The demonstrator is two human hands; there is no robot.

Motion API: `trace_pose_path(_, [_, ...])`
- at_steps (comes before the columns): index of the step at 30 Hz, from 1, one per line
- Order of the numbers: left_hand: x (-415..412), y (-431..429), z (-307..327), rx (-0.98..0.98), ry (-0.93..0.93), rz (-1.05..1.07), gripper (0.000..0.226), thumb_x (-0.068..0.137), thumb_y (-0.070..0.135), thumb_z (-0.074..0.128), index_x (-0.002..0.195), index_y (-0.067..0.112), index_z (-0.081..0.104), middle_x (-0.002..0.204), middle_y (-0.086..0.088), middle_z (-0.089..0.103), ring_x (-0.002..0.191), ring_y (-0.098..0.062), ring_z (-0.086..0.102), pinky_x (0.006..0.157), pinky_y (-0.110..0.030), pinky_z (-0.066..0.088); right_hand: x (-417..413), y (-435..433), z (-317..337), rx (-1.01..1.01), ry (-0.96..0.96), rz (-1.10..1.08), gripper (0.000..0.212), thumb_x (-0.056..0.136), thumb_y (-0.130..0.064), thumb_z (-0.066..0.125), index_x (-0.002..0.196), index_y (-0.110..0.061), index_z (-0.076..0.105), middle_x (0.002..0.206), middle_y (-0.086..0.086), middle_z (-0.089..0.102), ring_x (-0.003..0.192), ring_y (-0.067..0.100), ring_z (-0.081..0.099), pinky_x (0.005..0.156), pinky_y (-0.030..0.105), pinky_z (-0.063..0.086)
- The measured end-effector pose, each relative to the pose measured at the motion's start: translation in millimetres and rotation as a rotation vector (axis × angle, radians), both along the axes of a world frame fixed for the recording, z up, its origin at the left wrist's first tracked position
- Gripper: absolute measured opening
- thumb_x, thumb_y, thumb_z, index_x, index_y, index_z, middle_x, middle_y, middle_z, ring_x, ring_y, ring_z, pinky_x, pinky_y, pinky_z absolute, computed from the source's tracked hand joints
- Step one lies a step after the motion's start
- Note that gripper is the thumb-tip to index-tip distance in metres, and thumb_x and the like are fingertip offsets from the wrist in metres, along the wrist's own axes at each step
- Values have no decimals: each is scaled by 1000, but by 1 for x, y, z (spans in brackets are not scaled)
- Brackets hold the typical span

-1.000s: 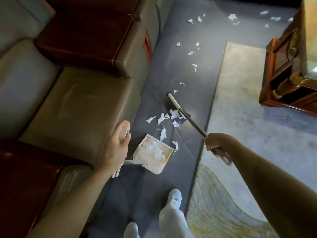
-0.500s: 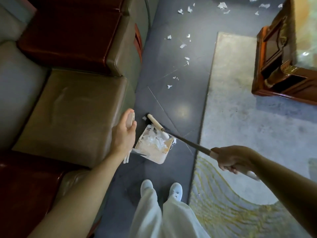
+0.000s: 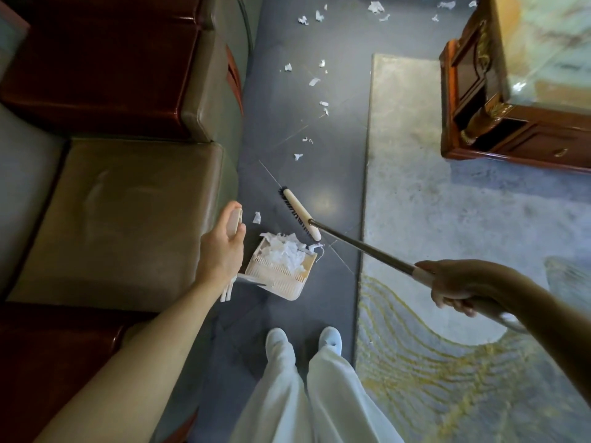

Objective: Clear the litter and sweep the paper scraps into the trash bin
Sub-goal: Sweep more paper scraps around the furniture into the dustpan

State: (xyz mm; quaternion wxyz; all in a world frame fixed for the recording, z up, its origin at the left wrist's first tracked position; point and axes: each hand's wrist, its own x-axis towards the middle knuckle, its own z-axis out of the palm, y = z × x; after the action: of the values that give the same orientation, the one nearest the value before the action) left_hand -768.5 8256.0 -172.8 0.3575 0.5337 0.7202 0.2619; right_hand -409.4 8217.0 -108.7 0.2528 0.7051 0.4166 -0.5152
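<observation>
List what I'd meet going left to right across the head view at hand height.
Sofa → left hand → dustpan → right hand.

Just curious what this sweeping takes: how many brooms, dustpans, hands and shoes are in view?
broom: 1
dustpan: 1
hands: 2, left hand gripping the dustpan handle, right hand gripping the broom handle
shoes: 2, left shoe, right shoe
total: 6
</observation>
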Motion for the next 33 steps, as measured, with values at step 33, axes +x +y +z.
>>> trace_pose_path(33, [-68, -20, 3, 63, 7, 72, 38, 100, 22, 47, 137, 31, 48, 135, -4, 58, 114, -30, 59, 94, -38, 47, -158, 87, -37, 136, -6, 340, 15, 73, -1, 53, 60, -3, 59, 34, 1, 53, 28, 11, 49, 44, 18, 39])
